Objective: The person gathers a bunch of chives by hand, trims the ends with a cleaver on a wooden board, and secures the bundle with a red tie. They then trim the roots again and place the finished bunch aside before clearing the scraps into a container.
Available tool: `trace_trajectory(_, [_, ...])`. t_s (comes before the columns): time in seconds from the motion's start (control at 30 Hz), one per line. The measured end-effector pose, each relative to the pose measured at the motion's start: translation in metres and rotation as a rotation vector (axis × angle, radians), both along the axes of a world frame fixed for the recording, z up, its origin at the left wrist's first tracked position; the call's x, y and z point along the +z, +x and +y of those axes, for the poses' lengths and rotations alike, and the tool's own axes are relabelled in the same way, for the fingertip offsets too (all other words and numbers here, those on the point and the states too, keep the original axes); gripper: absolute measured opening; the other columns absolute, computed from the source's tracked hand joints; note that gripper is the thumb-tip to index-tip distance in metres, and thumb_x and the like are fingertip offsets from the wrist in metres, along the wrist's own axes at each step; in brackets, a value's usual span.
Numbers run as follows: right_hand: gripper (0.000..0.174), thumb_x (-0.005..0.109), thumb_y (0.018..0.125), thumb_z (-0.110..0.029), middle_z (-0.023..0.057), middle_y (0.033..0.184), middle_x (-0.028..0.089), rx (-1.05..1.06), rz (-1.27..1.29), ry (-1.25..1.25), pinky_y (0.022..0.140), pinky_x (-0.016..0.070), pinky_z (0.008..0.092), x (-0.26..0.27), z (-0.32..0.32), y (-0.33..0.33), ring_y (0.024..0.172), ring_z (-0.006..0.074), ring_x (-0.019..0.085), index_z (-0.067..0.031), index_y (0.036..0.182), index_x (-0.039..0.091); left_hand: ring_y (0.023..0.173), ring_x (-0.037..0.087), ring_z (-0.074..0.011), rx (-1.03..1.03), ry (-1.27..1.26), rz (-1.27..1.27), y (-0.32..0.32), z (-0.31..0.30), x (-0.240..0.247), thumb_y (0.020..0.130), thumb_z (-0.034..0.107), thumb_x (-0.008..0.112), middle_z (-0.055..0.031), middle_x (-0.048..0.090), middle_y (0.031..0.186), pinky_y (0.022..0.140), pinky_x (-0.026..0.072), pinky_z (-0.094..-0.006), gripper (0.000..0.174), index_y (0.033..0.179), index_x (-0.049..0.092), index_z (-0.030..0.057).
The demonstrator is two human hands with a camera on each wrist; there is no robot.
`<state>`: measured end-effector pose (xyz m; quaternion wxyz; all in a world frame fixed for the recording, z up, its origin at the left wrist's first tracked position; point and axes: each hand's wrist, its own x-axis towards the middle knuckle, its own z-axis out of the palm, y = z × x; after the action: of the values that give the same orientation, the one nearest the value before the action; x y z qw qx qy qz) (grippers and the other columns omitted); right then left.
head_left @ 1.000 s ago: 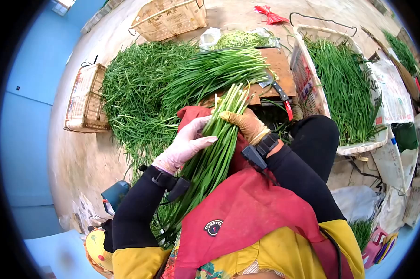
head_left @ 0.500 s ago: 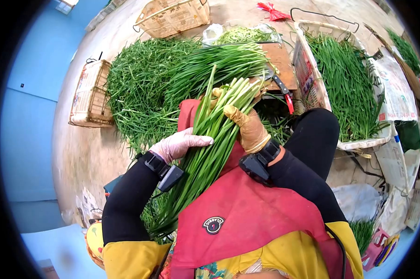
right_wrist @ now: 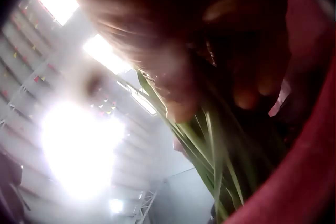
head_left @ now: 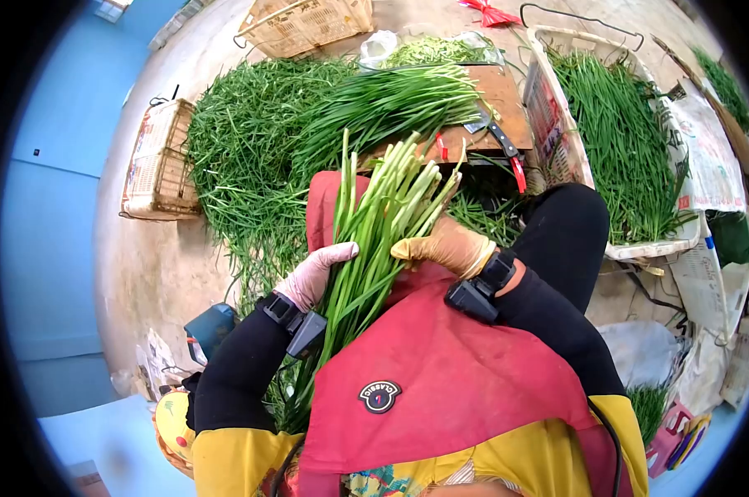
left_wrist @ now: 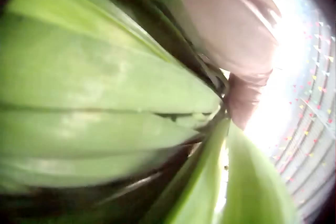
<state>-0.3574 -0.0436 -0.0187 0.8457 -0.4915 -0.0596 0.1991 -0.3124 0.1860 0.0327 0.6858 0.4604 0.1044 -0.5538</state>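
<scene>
A bunch of garlic chives lies slanted over the lap in the head view, its pale stem ends fanned out at the top. My left hand, in a whitish glove, grips the bunch from the left with the thumb across the leaves. On the other side my right hand, in a yellowish glove, holds it with the thumb laid over the stems; its other fingers are mostly hidden. Broad green leaves fill much of the left wrist view. In the right wrist view, leaves run down below the dark, gloved fingers.
Ahead, a pile of chives spreads beside a wooden board bearing more chives and a black-handled knife. A crate of chives stands right. Other crates stand left and at the back. A red apron covers the lap.
Both hands have come down closer to the body and farther apart around the bunch. The stem ends have spread out more loosely, and a small red piece now shows at the board's near edge.
</scene>
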Motion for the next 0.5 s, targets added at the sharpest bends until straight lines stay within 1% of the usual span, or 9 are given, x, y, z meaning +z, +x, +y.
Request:
trace_trajectory(0.03, [0.049, 0.075, 0.082, -0.025, 0.0021, 0.084, 0.063, 0.001, 0.003, -0.005, 0.059, 0.0485, 0.0257, -0.001, 0.001, -0.001, 0.068, 0.0116, 0.058, -0.0051, 0.122, 0.055, 0.107, 0.061, -0.0376, 0.011, -0.132, 0.122, -0.002, -0.004, 0.001, 0.084, 0.032, 0.06, -0.0247, 0.057, 0.124, 0.099, 0.0456, -0.0472, 0.063, 0.134, 0.044, -0.0043])
trace_trajectory(0.07, [0.05, 0.075, 0.082, -0.024, 0.0015, 0.087, 0.063, 0.014, 0.044, -0.005, 0.06, 0.0478, 0.0255, -0.001, 0.003, -0.003, 0.07, 0.0109, 0.058, -0.0051, 0.124, 0.054, 0.11, 0.059, -0.0406, -0.003, -0.154, 0.093, -0.002, -0.002, -0.003, 0.09, 0.038, 0.049, -0.0281, 0.054, 0.127, 0.1, 0.044, -0.0472, 0.063, 0.137, 0.04, -0.0026])
trace_trajectory(0.13, [0.052, 0.075, 0.082, -0.024, 0.0008, 0.089, 0.064, 0.022, 0.088, -0.004, 0.061, 0.047, 0.0254, -0.002, 0.002, -0.002, 0.071, 0.0101, 0.057, -0.0051, 0.126, 0.053, 0.109, 0.059, -0.0409, -0.029, -0.149, 0.107, -0.002, 0.0, -0.008, 0.087, 0.04, 0.053, -0.0284, 0.054, 0.126, 0.098, 0.0452, -0.0493, 0.066, 0.136, 0.041, -0.0028])
trace_trajectory(0.23, [0.052, 0.071, 0.083, -0.039, 0.0, 0.091, 0.063, -0.089, 0.061, -0.056, 0.05, 0.0424, 0.0212, -0.004, -0.012, 0.004, 0.063, 0.0077, 0.054, -0.0089, 0.123, 0.056, 0.107, 0.059, -0.0413, -0.066, -0.208, 0.042, -0.006, -0.004, -0.01, 0.083, 0.047, 0.056, -0.0286, 0.054, 0.125, 0.096, 0.045, -0.051, 0.073, 0.137, 0.042, 0.0008])
trace_trajectory(0.27, [0.055, 0.066, 0.086, -0.046, -0.0014, 0.088, 0.062, -0.161, 0.103, -0.077, 0.048, 0.0407, 0.0199, -0.007, -0.018, 0.008, 0.061, 0.0053, 0.052, -0.0105, 0.126, 0.056, 0.107, 0.059, -0.0413, -0.08, -0.215, 0.055, -0.004, -0.004, -0.012, 0.083, 0.048, 0.057, -0.0287, 0.053, 0.126, 0.097, 0.0441, -0.0517, 0.074, 0.137, 0.041, 0.0008])
trace_trajectory(0.3, [0.054, 0.063, 0.089, -0.042, -0.0012, 0.087, 0.062, -0.228, 0.143, 0.131, 0.046, 0.041, 0.0188, -0.017, -0.022, 0.014, 0.059, 0.0041, 0.051, -0.0094, 0.13, 0.054, 0.108, 0.059, -0.0413, -0.094, -0.221, 0.067, -0.002, -0.002, -0.015, 0.082, 0.049, 0.057, -0.0288, 0.053, 0.126, 0.098, 0.0432, -0.0524, 0.075, 0.138, 0.041, 0.0009])
trace_trajectory(0.4, [0.053, 0.06, 0.091, -0.039, 0.0002, 0.087, 0.063, -0.277, 0.088, 0.174, 0.045, 0.0426, 0.0186, -0.013, -0.053, 0.022, 0.056, 0.0044, 0.053, -0.0066, 0.132, 0.052, 0.108, 0.058, -0.0415, -0.089, -0.247, 0.081, -0.001, -0.001, -0.017, 0.082, 0.049, 0.059, -0.0293, 0.051, 0.128, 0.099, 0.0422, -0.0534, 0.077, 0.138, 0.04, 0.0004])
trace_trajectory(0.47, [0.053, 0.061, 0.091, -0.031, 0.0054, 0.09, 0.066, -0.244, 0.103, 0.225, 0.047, 0.0463, 0.0167, -0.009, -0.059, 0.02, 0.06, 0.008, 0.061, 0.001, 0.132, 0.048, 0.109, 0.058, -0.0418, -0.045, -0.26, 0.09, -0.003, 0.0, -0.021, 0.082, 0.049, 0.059, -0.0297, 0.051, 0.129, 0.1, 0.0425, -0.0512, 0.077, 0.138, 0.039, -0.0004])
trace_trajectory(0.5, [0.053, 0.061, 0.091, -0.031, 0.0054, 0.09, 0.066, -0.244, 0.104, 0.226, 0.047, 0.0463, 0.0167, -0.006, -0.057, 0.018, 0.06, 0.008, 0.061, 0.001, 0.132, 0.048, 0.109, 0.058, -0.0418, -0.045, -0.259, 0.091, -0.005, 0.001, -0.022, 0.082, 0.049, 0.059, -0.0297, 0.051, 0.129, 0.1, 0.0425, -0.0512, 0.077, 0.138, 0.039, -0.0004])
